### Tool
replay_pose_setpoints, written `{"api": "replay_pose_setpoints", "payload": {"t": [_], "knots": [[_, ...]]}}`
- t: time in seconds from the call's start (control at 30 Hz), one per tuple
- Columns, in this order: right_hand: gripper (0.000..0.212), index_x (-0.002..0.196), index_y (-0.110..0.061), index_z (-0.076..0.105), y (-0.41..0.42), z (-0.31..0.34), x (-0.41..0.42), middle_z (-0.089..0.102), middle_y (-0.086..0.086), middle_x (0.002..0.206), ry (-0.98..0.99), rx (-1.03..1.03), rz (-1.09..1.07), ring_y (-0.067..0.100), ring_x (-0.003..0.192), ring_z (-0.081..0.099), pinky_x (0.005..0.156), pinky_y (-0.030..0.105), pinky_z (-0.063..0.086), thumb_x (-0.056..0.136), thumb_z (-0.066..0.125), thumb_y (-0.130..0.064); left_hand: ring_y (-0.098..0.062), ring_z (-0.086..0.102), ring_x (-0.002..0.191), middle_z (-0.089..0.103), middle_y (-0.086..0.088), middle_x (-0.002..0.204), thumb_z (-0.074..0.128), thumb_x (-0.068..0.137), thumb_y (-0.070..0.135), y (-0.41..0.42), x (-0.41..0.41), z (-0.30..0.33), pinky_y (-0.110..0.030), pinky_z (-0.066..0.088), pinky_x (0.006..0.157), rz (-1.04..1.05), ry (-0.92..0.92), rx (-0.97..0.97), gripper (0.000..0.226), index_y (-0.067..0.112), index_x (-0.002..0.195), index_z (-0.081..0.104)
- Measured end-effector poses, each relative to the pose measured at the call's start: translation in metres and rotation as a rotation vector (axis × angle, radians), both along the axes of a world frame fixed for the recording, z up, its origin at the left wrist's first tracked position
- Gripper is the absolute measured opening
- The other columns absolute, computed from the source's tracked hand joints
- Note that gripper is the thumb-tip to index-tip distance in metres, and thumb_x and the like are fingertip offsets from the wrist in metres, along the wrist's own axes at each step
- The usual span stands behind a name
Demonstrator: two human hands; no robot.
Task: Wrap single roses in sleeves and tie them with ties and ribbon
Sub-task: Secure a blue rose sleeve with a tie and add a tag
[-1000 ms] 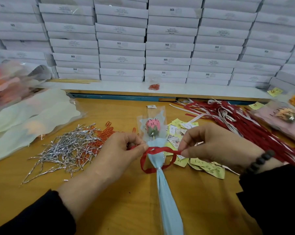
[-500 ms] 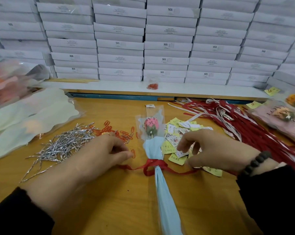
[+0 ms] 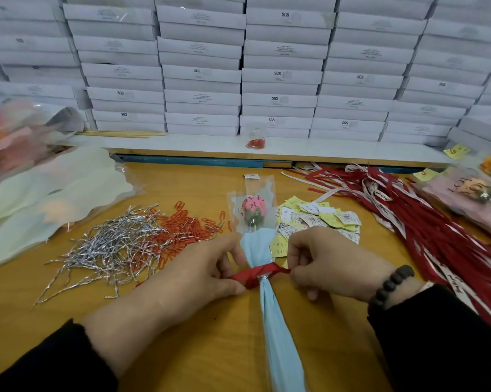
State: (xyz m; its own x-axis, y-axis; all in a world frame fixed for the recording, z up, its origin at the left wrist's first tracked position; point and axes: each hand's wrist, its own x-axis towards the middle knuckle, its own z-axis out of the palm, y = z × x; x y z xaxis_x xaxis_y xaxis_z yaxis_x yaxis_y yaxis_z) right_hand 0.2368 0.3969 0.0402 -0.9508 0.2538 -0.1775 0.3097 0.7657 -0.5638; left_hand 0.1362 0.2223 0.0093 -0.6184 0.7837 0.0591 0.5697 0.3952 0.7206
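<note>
Stacked white boxes [image 3: 201,75] back an orange tabletop [image 3: 204,349]. Wrapped rose [image 3: 252,207] in blue sleeve [image 3: 275,321] lies centre, stem toward the person. Red ribbon [image 3: 262,271] crosses the gathered neck over a silver tie [image 3: 262,278]. Left hand [image 3: 193,281] and right hand [image 3: 329,267] each pinch a ribbon end, fingers curled tight. Step: knotting. Next, likely: cinch, form bow. Silver ties [image 3: 111,247], paper clips [image 3: 182,227] left; tags [image 3: 317,219], ribbons [image 3: 425,222] right.

"SGS" is printed on many of the white boxes [image 3: 278,73] stacked along the far wall; the smaller print beside it is too blurred to read. At the far right, a pink sleeve [image 3: 461,199] shows the letters "LOVE". Lettering on the rose's clear wrap [image 3: 251,205] cannot be read for certain.
</note>
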Motion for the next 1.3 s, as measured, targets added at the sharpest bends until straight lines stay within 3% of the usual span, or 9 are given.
{"api": "replay_pose_setpoints", "payload": {"t": [0.17,0.27,0.6,0.83,0.93,1.03,1.13,1.2,1.3], "knots": [[0.006,0.083,-0.017,0.06,0.01,0.004,0.003,0.059,-0.007,0.054,-0.088,-0.046,0.036,0.005,0.047,0.057,0.054,0.019,0.045,0.084,0.064,-0.012,0.0,0.047,0.057,0.056,0.005,0.064,0.076,0.073,0.031,-0.006,-0.007,0.003,-0.016,0.039,0.056,-0.014,0.0,0.002,0.011,0.022,0.074,0.068],[0.012,0.077,-0.017,0.06,0.013,0.007,0.006,0.058,-0.008,0.051,-0.095,-0.102,0.061,0.002,0.04,0.051,0.049,0.015,0.043,0.087,0.064,-0.024,-0.012,0.056,0.064,0.065,-0.004,0.072,0.072,0.075,0.034,-0.009,-0.012,0.005,-0.023,0.044,0.061,0.011,0.021,0.0,0.016,0.018,0.071,0.07],[0.019,0.068,-0.014,0.06,0.023,0.007,0.008,0.057,-0.006,0.05,-0.134,-0.002,0.019,0.002,0.036,0.048,0.044,0.015,0.04,0.087,0.063,-0.016,-0.002,0.052,0.055,0.059,0.008,0.057,0.069,0.082,0.027,-0.017,-0.021,0.009,-0.015,0.041,0.054,0.066,0.112,-0.093,0.024,0.021,0.059,0.064],[0.01,0.075,-0.016,0.065,0.018,0.008,0.007,0.058,-0.009,0.059,-0.137,0.121,0.038,-0.002,0.047,0.05,0.046,0.011,0.037,0.083,0.068,-0.021,-0.001,0.055,0.068,0.06,0.011,0.069,0.066,0.084,0.032,-0.015,-0.02,0.01,-0.016,0.044,0.061,0.08,0.25,-0.219,0.024,0.024,0.062,0.062],[0.01,0.081,-0.018,0.066,0.016,0.011,0.008,0.062,-0.008,0.076,-0.102,0.167,0.046,0.001,0.057,0.051,0.054,0.014,0.042,0.079,0.072,-0.025,0.0,0.054,0.081,0.058,0.014,0.086,0.069,0.079,0.042,-0.015,-0.018,0.011,-0.026,0.048,0.078,0.08,0.265,-0.266,0.013,0.028,0.078,0.068],[0.023,0.091,-0.02,0.066,0.013,0.012,0.007,0.063,-0.004,0.089,0.015,0.149,0.051,0.002,0.062,0.051,0.054,0.012,0.04,0.074,0.075,-0.033,0.001,0.051,0.087,0.053,0.016,0.097,0.074,0.069,0.049,-0.016,-0.015,0.013,-0.027,0.046,0.082,0.109,0.242,-0.24,0.03,0.037,0.095,0.064],[0.02,0.091,-0.021,0.065,0.005,0.008,0.004,0.063,-0.003,0.088,0.054,0.103,0.078,-0.003,0.051,0.051,0.044,0.009,0.038,0.076,0.074,-0.029,0.005,0.046,0.089,0.045,0.02,0.102,0.074,0.071,0.046,-0.012,-0.008,0.011,-0.021,0.042,0.082,0.072,0.289,-0.186,0.035,0.043,0.103,0.06],[0.015,0.09,-0.022,0.067,-0.001,0.002,0.001,0.062,-0.006,0.085,0.037,0.133,0.106,-0.002,0.055,0.051,0.049,0.011,0.039,0.078,0.072,-0.028,0.001,0.043,0.094,0.043,0.017,0.105,0.071,0.077,0.043,-0.007,-0.005,0.006,-0.02,0.037,0.085,0.035,0.35,-0.21,0.033,0.044,0.108,0.06],[0.007,0.086,-0.015,0.069,-0.006,-0.004,-0.002,0.061,-0.007,0.078,0.044,0.172,0.151,0.0,0.058,0.047,0.051,0.008,0.036,0.08,0.068,-0.019,-0.006,0.041,0.098,0.044,0.014,0.101,0.067,0.082,0.038,0.0,-0.002,0.003,-0.023,0.036,0.087,0.026,0.438,-0.197,0.014,0.036,0.096,0.068]]}}
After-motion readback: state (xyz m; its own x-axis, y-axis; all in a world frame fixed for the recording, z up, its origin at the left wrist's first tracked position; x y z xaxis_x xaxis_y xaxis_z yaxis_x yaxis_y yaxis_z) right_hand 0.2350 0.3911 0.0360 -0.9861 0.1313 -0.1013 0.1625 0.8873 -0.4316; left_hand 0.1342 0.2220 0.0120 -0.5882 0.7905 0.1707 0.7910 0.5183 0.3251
